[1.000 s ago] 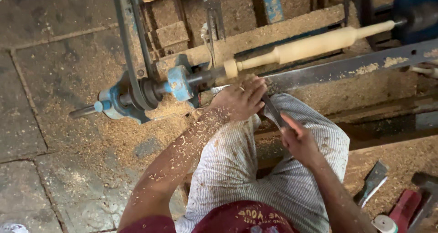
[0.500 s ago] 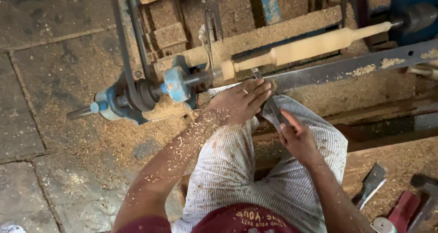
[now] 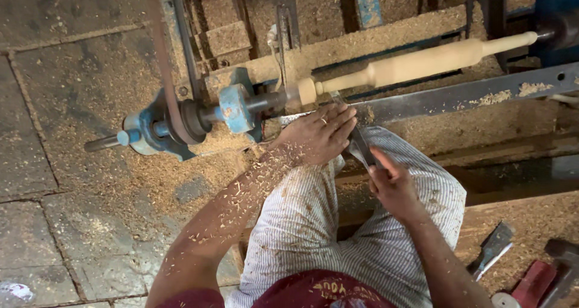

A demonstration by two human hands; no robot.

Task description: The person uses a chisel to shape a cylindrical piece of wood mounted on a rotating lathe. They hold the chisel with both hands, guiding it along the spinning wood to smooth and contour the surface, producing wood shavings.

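Chisel (image 3: 360, 146) sits clenched in my right hand (image 3: 393, 184) near my knee, its blade running up toward the spindle (image 3: 422, 63) mounted across the lathe (image 3: 235, 106). My left hand (image 3: 316, 133) lies flat over the blade, fingers pressing it down beside the rail (image 3: 476, 94).

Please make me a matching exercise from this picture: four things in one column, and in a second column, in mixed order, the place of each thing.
Things:
1. left hand
2. right hand
3. wooden spindle
4. spare chisel

Places:
A. on the sawdust at lower right
B. mounted in the lathe
C. gripping the tool's rear end, above the lap
D. resting on the tool by the metal rest

Pairs: 1-D, 2-C, 3-B, 4-A
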